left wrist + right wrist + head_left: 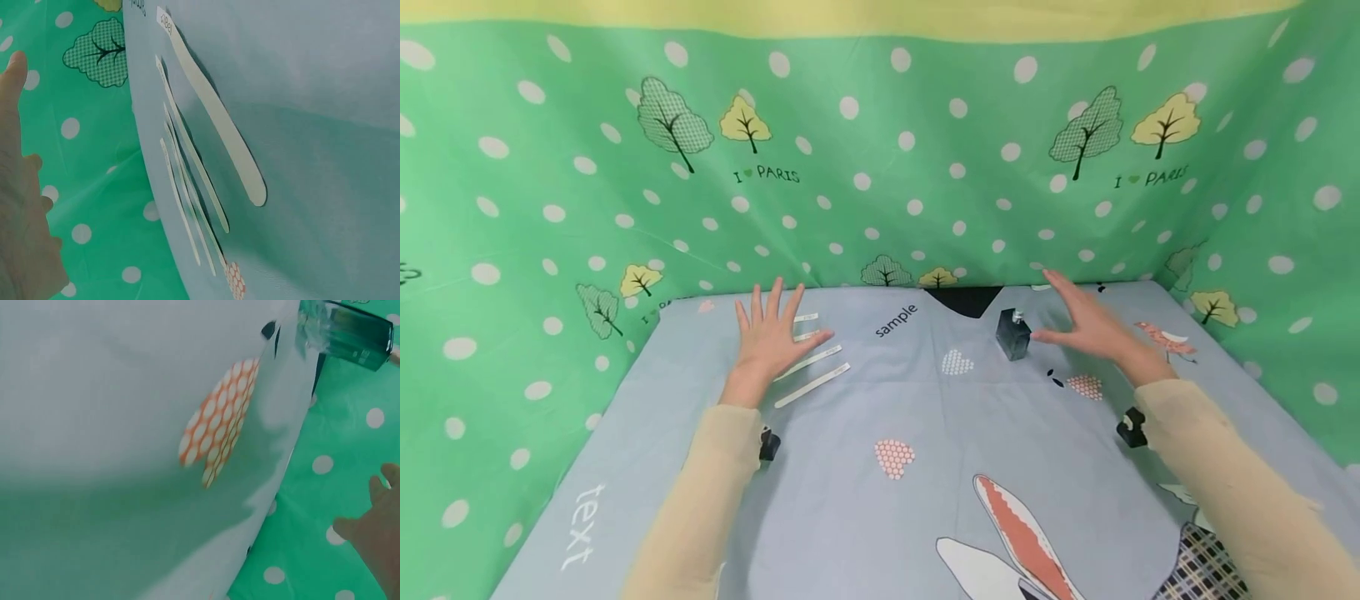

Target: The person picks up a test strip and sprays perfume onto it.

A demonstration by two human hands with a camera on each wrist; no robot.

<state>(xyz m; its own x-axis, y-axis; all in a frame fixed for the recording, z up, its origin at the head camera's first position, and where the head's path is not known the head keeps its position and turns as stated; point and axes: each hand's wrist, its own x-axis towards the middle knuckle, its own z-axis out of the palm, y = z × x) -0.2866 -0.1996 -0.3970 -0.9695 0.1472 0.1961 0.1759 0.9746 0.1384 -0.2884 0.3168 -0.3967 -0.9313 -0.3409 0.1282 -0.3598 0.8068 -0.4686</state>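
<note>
My left hand (pixel 765 337) is held with fingers spread beside several narrow white paper strips (pixel 812 385), overlapping some of them in the head view. In the left wrist view the strips (pixel 219 119) lie in a row, with printing at one end. My right hand (pixel 1093 325) has its fingers stretched out, holding nothing. Its thumb points at a dark glass perfume bottle (pixel 1013 336) with a silver spray top, which stands upright on the cloth. The right wrist view shows the bottle (pixel 356 336) at the top right, away from the hand (pixel 378 534).
A grey-blue printed cloth (pixel 842 508) covers the table, with hearts, words and rabbit ears on it. Green dotted curtain (pixel 850 200) hangs behind and along both sides. Black wrist cameras (pixel 1131 427) sit under the cream sleeves (pixel 1217 458).
</note>
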